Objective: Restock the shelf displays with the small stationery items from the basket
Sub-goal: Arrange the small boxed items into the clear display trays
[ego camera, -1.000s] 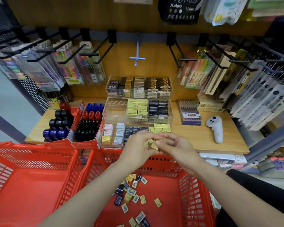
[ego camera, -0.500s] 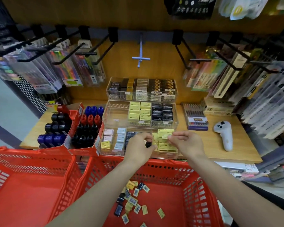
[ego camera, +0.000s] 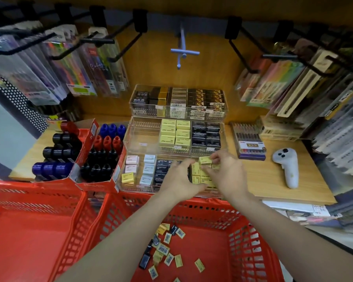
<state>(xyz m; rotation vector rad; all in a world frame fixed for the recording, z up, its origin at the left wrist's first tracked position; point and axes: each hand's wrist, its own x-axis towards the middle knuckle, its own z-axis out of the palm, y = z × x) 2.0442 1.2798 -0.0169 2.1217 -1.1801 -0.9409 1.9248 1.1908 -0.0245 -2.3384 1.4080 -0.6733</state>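
A stationery shop shelf stands behind a red basket (ego camera: 192,208), where small erasers (ego camera: 167,251) lie loose on the floor of it. The step in hand seems to be placing yellow erasers (ego camera: 199,174) in the front clear tray (ego camera: 130,188). The left hand (ego camera: 179,178) rests there with fingers spread, touching the row. The right hand (ego camera: 226,174) pinches one yellow eraser (ego camera: 204,160). Next, it must be seated level in the row.

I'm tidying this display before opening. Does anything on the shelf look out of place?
Yes: a white handheld controller lies loose on the wooden shelf, right of the clear trays. It is unpackaged and sits among no stock. The middle tray's left section is bare.
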